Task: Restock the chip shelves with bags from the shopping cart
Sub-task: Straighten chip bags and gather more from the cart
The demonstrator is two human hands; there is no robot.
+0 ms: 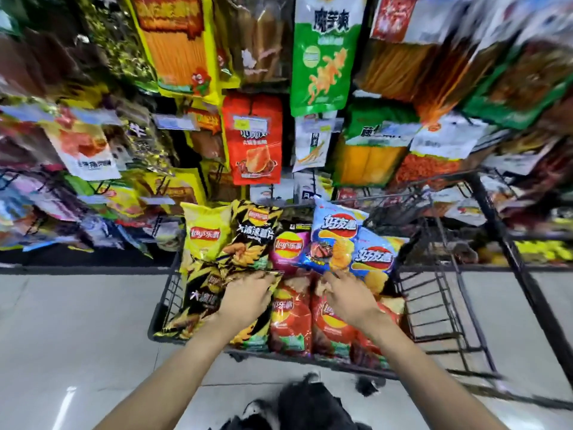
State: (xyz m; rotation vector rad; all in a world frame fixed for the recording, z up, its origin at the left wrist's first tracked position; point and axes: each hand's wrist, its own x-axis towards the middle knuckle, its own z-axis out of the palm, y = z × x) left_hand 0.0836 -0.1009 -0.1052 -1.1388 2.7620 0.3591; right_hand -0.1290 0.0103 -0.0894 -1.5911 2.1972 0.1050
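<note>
Left hand point(245, 297) gripping the upper edge of a glossy black-and-yellow crinkled chip bag point(198, 301) at the left side of the black wire shopping cart point(161, 308). Right hand point(347, 297) with fingers stretched forward, touching a blue foil chip bag point(336, 234) near the cart's far edge. Between both wrists, red shiny chip bags point(290, 321) lying flat. Beyond the far rim, shelves of hanging snack packets point(255, 141).

Both hands in black cart point(161, 308). Left hand point(245, 297) grips black-yellow chip bag point(201, 301); right hand point(348, 297) fingers on blue chip bag point(336, 237). Red bags point(290, 318) near, snack racks point(254, 138) far.
</note>
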